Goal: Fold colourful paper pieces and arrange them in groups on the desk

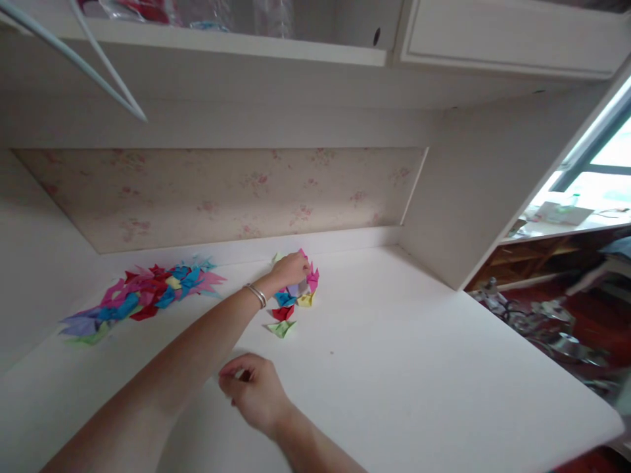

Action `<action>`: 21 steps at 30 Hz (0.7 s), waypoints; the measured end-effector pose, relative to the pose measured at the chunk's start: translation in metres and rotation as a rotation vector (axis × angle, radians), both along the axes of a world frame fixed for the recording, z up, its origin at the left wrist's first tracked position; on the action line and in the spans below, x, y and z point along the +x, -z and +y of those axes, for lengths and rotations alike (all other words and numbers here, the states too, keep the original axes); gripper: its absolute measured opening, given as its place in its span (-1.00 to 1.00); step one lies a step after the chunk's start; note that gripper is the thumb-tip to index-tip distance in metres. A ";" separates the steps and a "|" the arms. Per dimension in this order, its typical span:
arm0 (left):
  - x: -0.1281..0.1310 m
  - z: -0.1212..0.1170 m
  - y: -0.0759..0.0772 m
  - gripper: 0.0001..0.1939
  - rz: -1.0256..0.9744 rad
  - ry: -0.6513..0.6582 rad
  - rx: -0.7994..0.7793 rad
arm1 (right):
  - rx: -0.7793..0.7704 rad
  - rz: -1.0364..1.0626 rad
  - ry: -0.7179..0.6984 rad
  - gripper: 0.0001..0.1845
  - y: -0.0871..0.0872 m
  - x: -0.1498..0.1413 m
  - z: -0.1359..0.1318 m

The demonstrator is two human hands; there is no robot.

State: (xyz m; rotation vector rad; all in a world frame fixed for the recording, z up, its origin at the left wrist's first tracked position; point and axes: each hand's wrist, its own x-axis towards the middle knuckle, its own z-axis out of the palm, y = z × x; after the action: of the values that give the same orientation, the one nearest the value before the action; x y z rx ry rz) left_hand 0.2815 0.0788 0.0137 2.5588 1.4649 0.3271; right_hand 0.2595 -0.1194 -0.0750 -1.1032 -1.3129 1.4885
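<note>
My left hand (290, 269), with a bracelet on its wrist, reaches over a small cluster of folded paper cranes on the white desktop. Its fingers are pinched at a pink paper crane (313, 280), partly hiding it. Below it in the cluster lie a blue crane (284, 299), a yellow crane (306, 300), a red crane (282, 313) and a light green crane (281, 328). Nearer to me, my right hand (256, 394) hovers by the left forearm. Its fingers curl toward the thumb, and nothing shows in them.
A larger heap of coloured paper cranes (152, 292) spreads along the back left of the white desktop (394, 355). Overhead runs a shelf (246, 49) with plastic-wrapped things, and a white cable (98, 79) hangs at left. A side panel (473, 177) bounds the right.
</note>
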 end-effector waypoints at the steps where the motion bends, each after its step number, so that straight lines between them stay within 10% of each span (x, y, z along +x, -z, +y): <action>1: 0.001 0.004 0.003 -0.80 0.010 0.004 0.005 | -0.002 -0.019 -0.007 -0.85 0.001 0.000 0.001; 21: -0.011 0.016 0.023 -0.77 0.076 -0.002 0.066 | 0.212 -0.235 -0.017 -0.80 0.002 0.000 -0.002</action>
State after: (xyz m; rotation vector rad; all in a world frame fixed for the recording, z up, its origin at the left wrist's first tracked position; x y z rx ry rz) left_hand 0.2708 0.0950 -0.0093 2.6494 1.5070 0.2863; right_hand 0.2597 -0.1211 -0.0775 -1.1546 -1.6052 1.2257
